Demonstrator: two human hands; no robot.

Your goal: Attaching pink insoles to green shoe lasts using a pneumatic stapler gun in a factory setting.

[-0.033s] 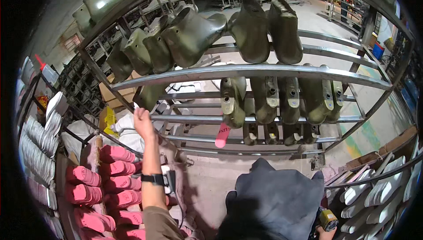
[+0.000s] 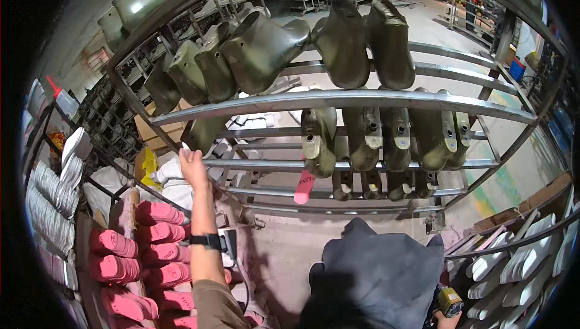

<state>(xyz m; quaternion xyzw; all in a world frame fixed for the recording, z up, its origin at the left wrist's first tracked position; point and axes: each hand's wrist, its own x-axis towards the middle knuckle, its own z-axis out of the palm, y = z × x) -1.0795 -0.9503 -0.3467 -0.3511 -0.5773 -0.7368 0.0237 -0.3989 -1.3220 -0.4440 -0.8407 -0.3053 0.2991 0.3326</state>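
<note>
My left hand [image 2: 194, 169] reaches out to the left end of the metal rack, close beside a dark green shoe last [image 2: 208, 132] on the middle level. Its fingers are drawn together, with a small white tip [image 2: 185, 146] showing at them; what that is stays unclear. Low at the right, my right hand [image 2: 450, 319] is wrapped round a yellow and dark tool [image 2: 449, 300], mostly cut off by the dark clothing. A pink insole [image 2: 305, 187] hangs below a green last [image 2: 319, 145] in the middle of the rack.
The metal rack [image 2: 344, 97] spans the view, with several green lasts on its levels. Stacked pink insoles [image 2: 166, 232] stand at the lower left, white insoles [image 2: 51, 208] beyond them. More white insoles [image 2: 522, 238] fill a rack at the right. A yellow object [image 2: 147, 166] lies near the boxes.
My left forearm has shifted slightly left, and the hand has turned a little at the rack. The pink insole has tilted slightly. My right hand stays in place.
</note>
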